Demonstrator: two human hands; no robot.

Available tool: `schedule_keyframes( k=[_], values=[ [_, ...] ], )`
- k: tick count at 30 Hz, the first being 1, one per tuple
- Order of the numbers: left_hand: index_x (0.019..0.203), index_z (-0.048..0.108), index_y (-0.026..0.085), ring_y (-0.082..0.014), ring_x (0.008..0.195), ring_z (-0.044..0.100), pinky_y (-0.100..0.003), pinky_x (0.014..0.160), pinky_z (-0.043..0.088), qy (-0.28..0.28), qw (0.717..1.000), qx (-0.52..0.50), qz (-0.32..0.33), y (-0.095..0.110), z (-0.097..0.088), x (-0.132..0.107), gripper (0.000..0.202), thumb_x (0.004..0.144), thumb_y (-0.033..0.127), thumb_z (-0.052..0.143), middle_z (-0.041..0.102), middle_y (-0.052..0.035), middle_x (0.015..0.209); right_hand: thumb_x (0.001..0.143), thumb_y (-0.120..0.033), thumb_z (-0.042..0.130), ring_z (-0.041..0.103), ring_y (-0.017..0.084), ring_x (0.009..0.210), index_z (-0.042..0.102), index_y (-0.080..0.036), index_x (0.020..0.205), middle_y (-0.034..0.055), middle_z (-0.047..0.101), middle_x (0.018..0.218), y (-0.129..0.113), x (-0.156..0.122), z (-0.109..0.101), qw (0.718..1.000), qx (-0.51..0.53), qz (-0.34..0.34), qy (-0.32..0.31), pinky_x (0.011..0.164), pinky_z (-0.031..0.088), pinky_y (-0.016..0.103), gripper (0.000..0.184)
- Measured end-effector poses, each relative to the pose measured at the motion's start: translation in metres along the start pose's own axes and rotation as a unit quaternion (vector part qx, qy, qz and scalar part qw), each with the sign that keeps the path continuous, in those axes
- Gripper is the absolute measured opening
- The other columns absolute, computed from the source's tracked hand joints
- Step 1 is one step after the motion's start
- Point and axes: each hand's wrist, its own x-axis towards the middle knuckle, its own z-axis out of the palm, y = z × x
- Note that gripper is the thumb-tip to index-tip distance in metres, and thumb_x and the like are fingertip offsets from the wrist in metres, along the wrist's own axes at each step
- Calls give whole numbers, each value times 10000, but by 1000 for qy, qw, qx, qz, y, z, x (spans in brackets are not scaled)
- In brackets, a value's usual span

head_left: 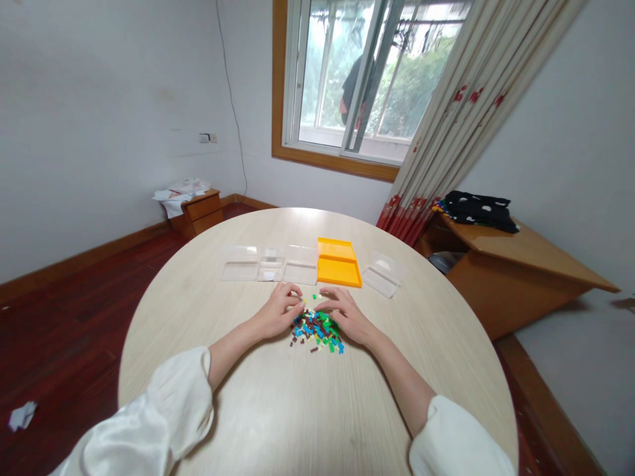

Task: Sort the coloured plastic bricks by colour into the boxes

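Note:
A loose pile of small building bricks (317, 329) in blue, green, dark brown, yellow and cream lies on the round table between my hands. My left hand (280, 311) rests at the pile's left edge, fingers curved and apart, with nothing visible in them. On the right side, my right hand (348, 315) reaches over the green bricks with its fingers spread. A few single bricks, among them a green brick (314, 297), lie just beyond the pile between the fingertips. Whether either hand touches a brick is too small to tell.
Behind the pile stand a row of opened clear plastic cases (300, 272), an opened yellow case (339, 271) and another clear case (381, 282) at the right. The pale round table (297, 416) has a curved edge. A wooden cabinet (526, 264) stands at the right.

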Motion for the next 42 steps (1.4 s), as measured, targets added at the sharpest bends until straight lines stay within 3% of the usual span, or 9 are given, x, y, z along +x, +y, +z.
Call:
schedule_keyframes(
  k=[7,15,21,25,32,37,40,42],
  values=[
    [673,637,171,-194,936,480,-371,906,373,7,1000,-5,-11,-1,1,1,362,899,307,390,553,-66,950,721,-106,391,409,215,1185,688,-238,944,57,515,1224,0,0,0,1000,-1,1,5,1050,283,454,394],
    [965,689,200,-226,1033,445,-413,964,342,0,999,28,-36,-6,6,-1,361,915,363,371,535,-82,1056,765,-128,379,434,210,1149,690,-248,925,53,537,1180,4,1,4,999,9,15,29,1037,290,461,370],
    [672,638,168,-204,956,483,-392,915,382,35,998,11,-51,-9,6,1,399,908,317,353,563,-76,951,760,-146,391,454,204,1097,621,-210,667,49,555,1093,3,2,4,997,54,31,52,1005,317,433,256],
    [613,591,169,-194,915,497,-364,888,399,55,997,-7,-50,-7,4,2,382,894,311,375,564,-73,898,764,-154,385,463,195,1068,573,-206,623,50,556,1045,5,2,3,994,78,33,73,992,322,406,241],
    [811,682,187,-206,1001,463,-388,943,347,4,1000,20,-24,-4,3,-1,324,897,332,405,545,-74,1012,743,-152,423,440,209,1133,639,-209,642,42,552,1136,6,2,1,995,89,34,42,1037,276,414,246],
    [974,692,243,-239,1096,413,-446,996,301,-37,998,42,-30,-1,2,-3,356,913,397,376,504,-81,1130,753,-142,405,434,211,1156,712,-242,783,42,552,1160,3,2,1,997,66,40,24,1054,273,430,324],
    [946,701,238,-253,1104,412,-466,990,300,-61,997,46,-22,2,0,-3,337,903,394,405,503,-89,1151,746,-127,397,442,211,1145,713,-244,865,51,555,1154,3,2,2,996,66,41,36,1046,287,432,357],
    [876,704,218,-244,1091,421,-459,989,301,-67,997,42,-10,4,-1,-3,316,897,370,427,520,-84,1137,725,-114,412,440,212,1146,710,-237,821,47,556,1149,4,2,1,996,74,35,40,1044,288,429,337]
  ],
)
